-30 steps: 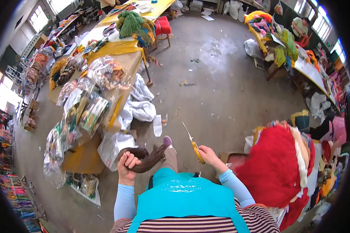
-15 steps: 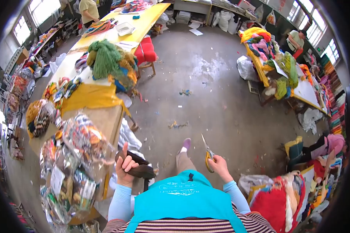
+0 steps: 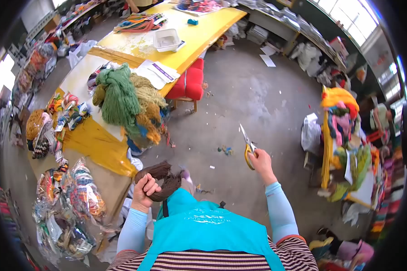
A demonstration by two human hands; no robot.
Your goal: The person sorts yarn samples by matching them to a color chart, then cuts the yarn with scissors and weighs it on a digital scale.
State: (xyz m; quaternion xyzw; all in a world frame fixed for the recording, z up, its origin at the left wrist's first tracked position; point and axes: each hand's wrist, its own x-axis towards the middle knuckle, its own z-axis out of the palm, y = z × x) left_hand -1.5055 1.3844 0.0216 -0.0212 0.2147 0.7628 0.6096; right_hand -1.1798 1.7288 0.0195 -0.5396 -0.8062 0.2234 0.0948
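My left hand (image 3: pixel 146 189) is closed around a dark brown skein of yarn (image 3: pixel 169 183), which hangs in a loop beside my turquoise apron (image 3: pixel 208 221). My right hand (image 3: pixel 261 163) grips a pair of scissors (image 3: pixel 248 152) by yellow handles, blades pointing up and away from me. The blades are apart from the yarn, over the floor. To the left of the brown skein stands a table with a yellow cover (image 3: pixel 99 144). On it a heap of green yarn (image 3: pixel 117 97) lies beside tan and rust-coloured yarn (image 3: pixel 147 104).
Clear plastic bags of multicoloured yarn (image 3: pixel 83 192) sit at the near left. A red cushioned stool (image 3: pixel 189 83) stands beside the long yellow table (image 3: pixel 203 38). At right, another table (image 3: pixel 325 153) carries yarn heaps. Other people are at the far left and right.
My view has turned left and nearer the tables. My right hand has lifted the scissors forward and outward. My left fingers have curled round the brown skein, which now shows as a loop.
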